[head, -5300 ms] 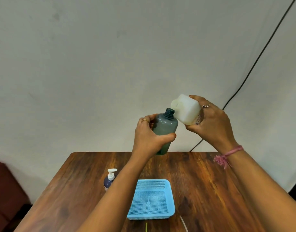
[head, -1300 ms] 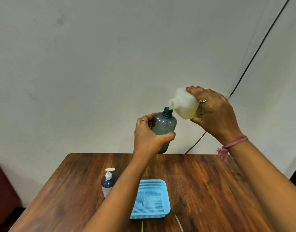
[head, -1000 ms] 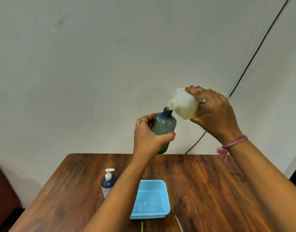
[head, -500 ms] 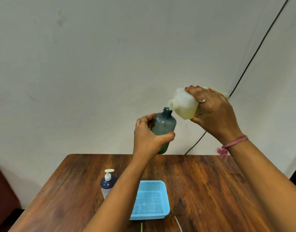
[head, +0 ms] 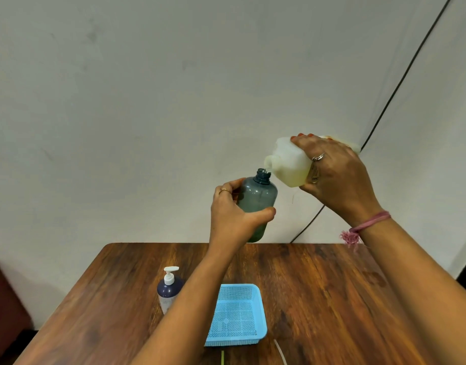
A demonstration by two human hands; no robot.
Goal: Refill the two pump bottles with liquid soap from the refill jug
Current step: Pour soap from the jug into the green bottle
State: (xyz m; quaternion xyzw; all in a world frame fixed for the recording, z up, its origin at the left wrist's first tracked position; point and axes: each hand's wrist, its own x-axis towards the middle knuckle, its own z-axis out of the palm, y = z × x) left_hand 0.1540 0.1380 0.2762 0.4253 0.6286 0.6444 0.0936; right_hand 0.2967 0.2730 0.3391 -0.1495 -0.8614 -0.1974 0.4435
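Observation:
My left hand (head: 233, 219) grips a smoky grey-green pump bottle (head: 257, 198), held upright in the air above the far edge of the table, its neck uncapped. My right hand (head: 334, 177) holds the white refill jug (head: 287, 164) tipped on its side, spout just over the bottle's neck; yellowish soap lies in the jug's lower part and a thin thread of liquid shows at the spout. A second pump bottle (head: 169, 289), dark blue with a white pump head, stands on the table, partly behind my left forearm.
A light blue mesh tray (head: 237, 316) sits on the wooden table (head: 318, 299) near the front. A thin white tube (head: 280, 353) and a yellow-green stick (head: 222, 358) poke in at the bottom edge. A black cable (head: 400, 85) runs along the wall.
Since 5.3 s ago the jug has tipped further and its spout came over the bottle's neck. Over the last second both hands hold nearly still.

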